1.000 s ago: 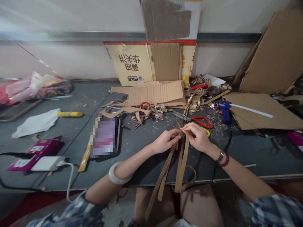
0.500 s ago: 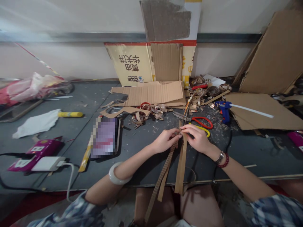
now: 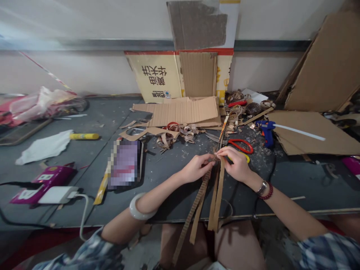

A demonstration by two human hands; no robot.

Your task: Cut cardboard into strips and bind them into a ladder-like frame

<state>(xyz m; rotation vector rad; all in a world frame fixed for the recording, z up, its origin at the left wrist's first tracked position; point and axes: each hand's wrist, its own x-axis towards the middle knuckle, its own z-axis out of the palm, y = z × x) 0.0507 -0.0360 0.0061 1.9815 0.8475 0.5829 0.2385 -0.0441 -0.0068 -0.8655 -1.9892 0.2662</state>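
Both hands meet over the dark table (image 3: 295,180), pinching the top ends of several long cardboard strips (image 3: 218,198). My left hand (image 3: 195,168) is closed on the strips from the left, and my right hand (image 3: 237,163) is closed on them from the right. The strips hang down past the table's front edge toward my lap. A white bangle is on my left wrist; a watch and red bead bracelet are on my right wrist.
Red-handled scissors (image 3: 240,145) and a blue glue gun (image 3: 266,130) lie just behind my hands. Cardboard sheets (image 3: 182,110) and curled scraps (image 3: 168,137) fill the back. A blurred phone (image 3: 125,163), a yellow tube (image 3: 83,136), a white cloth (image 3: 43,147), and a charger (image 3: 57,195) lie left.
The strips have shifted slightly between my fingers and their lower ends have swung a little. Both hands stay in nearly the same place.
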